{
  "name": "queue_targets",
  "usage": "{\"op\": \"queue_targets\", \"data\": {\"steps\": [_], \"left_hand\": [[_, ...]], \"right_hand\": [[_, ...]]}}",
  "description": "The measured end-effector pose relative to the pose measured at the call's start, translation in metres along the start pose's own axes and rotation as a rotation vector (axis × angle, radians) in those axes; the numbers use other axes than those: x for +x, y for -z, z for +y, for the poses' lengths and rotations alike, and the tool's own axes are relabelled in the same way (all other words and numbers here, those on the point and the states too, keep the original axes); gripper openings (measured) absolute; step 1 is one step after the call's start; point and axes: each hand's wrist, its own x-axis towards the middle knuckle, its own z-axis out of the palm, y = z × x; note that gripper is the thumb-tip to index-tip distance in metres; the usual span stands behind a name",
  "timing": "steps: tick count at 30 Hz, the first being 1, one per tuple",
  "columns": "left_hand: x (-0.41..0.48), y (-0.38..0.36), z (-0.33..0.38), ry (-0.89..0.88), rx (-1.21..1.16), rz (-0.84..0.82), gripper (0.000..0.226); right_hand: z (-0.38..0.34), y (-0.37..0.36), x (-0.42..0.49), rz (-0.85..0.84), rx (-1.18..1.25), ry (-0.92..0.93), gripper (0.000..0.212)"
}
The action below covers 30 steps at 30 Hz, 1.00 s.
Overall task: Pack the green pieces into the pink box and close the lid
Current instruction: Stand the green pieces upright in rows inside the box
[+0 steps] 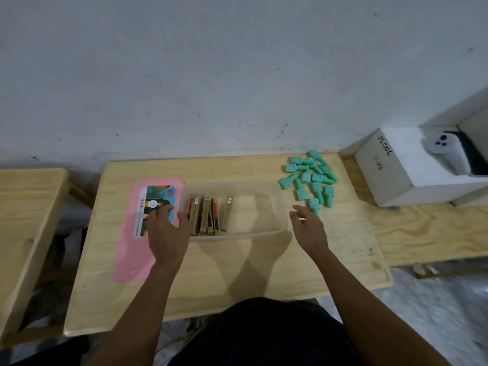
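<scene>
Green pieces (309,178): loose heap on the desk (237,273), past the right end of the box; the nearest piece sits just beyond the right hand's knuckles, none is held.
Left hand (165,231): released, fingers laid nearly straight over the printed label on the lid, thumb at the box's left wall; whether it presses there I cannot tell.
Right hand (307,228): released, fingers loosely spread and holding nothing, beside the box's near right corner, between the box and the heap.
Pink lid (132,260): off the box, flat on the desk, just beside the box's left end.
Pink box (264,232): clear-walled tub, uncovered, lying crosswise between the two hands; its right half shows bare floor.
Brown sticks (208,215): several standing on edge in the box's left half.
White carton (390,175): far right, well apart from the heap, handwriting on top.
White controller (446,151): resting on the carton.
Wall (211,75): grey, scuffed, behind the desk.
</scene>
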Motion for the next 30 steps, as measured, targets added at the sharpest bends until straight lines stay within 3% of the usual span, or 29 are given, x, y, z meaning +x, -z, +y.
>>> {"op": "queue_targets", "data": {"steps": [3, 8, 11, 15, 19, 25, 30], "left_hand": [[0.001, -0.009, 0.032, -0.241, 0.042, 0.036, 0.02], [-0.009, -0.052, 0.107, -0.557, -0.102, -0.329, 0.011], [-0.014, -0.092, 0.152, -0.6, -0.081, -0.554, 0.013], [-0.016, -0.15, 0.194, -0.391, -0.112, -0.756, 0.021], [-0.015, -0.202, 0.221, -0.175, 0.086, -0.887, 0.048], [-0.016, -0.254, 0.224, -0.043, 0.264, -0.819, 0.044], [-0.013, -0.263, 0.225, -0.022, 0.291, -0.769, 0.039]], "right_hand": [[0.02, 0.018, 0.007, 0.085, -0.034, -0.066, 0.03], [0.052, 0.044, 0.024, 0.069, -0.067, -0.195, 0.028], [0.061, 0.054, 0.039, 0.004, -0.118, -0.227, 0.031], [0.066, 0.058, 0.062, -0.113, -0.17, -0.26, 0.036], [0.062, 0.057, 0.082, -0.18, -0.309, -0.235, 0.042], [0.064, 0.057, 0.102, -0.261, -0.372, -0.247, 0.04], [0.07, 0.069, 0.109, -0.296, -0.271, -0.17, 0.03]]}}
